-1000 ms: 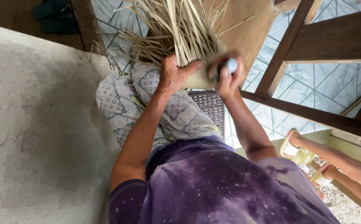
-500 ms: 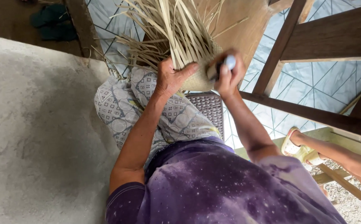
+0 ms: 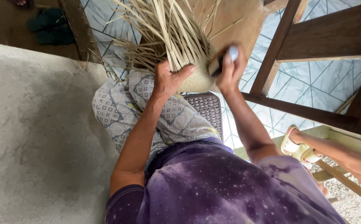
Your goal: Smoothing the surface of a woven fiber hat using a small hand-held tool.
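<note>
A half-woven basket of pale straw strips [image 3: 197, 79] rests on my lap, with many loose strip ends [image 3: 168, 29] fanning upward. My left hand [image 3: 168, 79] presses against the woven base on its left side, thumb spread over the weave. My right hand [image 3: 230, 68] is closed around a small dark tool with a white end [image 3: 224, 58] and holds it against the basket's right edge. I wear a purple top and patterned grey trousers.
I sit on a dark woven plastic stool [image 3: 207, 112]. A grey concrete surface [image 3: 31, 132] fills the left. A dark wooden frame [image 3: 313, 62] stands at right over tiled floor. Another person's sandalled foot [image 3: 296, 145] is at the lower right. Green slippers [image 3: 50, 25] lie top left.
The other person's leg and foot have shifted at the lower right. My hands stay on the basket, barely moved.
</note>
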